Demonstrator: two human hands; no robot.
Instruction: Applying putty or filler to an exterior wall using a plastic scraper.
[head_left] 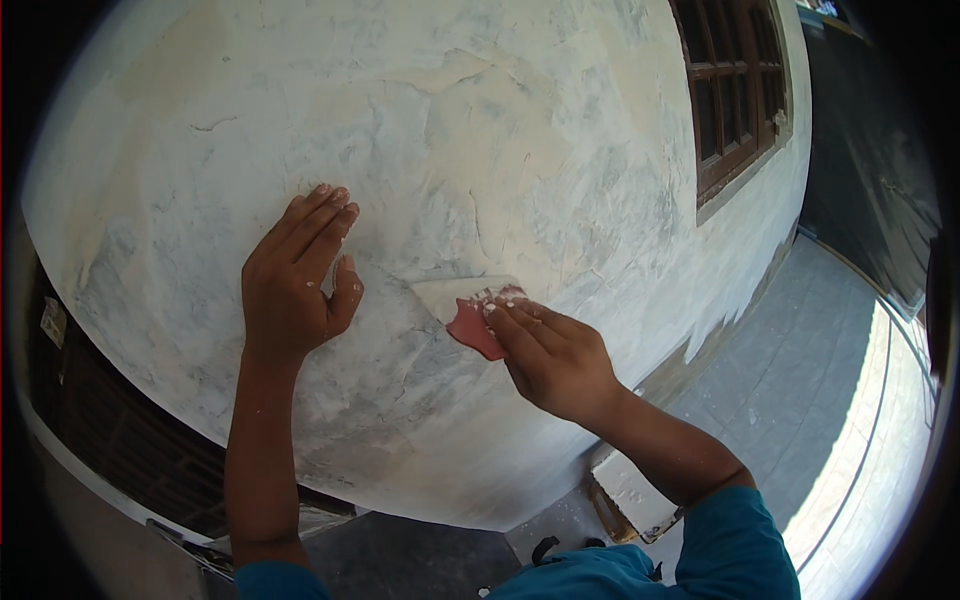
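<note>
In front of me stands a wall [400, 150] coated in patchy white, cream and grey filler, with rough ridges and cracks. My right hand [555, 360] grips a putty knife [470, 325] by its red handle. Its wide, pale, filler-smeared blade lies against the wall just beyond my fingers. To the left, my left hand [300, 270] rests flat on the wall with its fingers stretched upward and nothing held. Flecks of white filler stick to the fingers of both hands.
A brown-framed window [735, 90] is set in the wall at the upper right. Below my right arm, a white-topped box or stool [635, 490] stands on grey floor tiles [760, 350]. Dark wooden slats [130, 420] run along the lower left. A dark sheet [870, 170] hangs far right.
</note>
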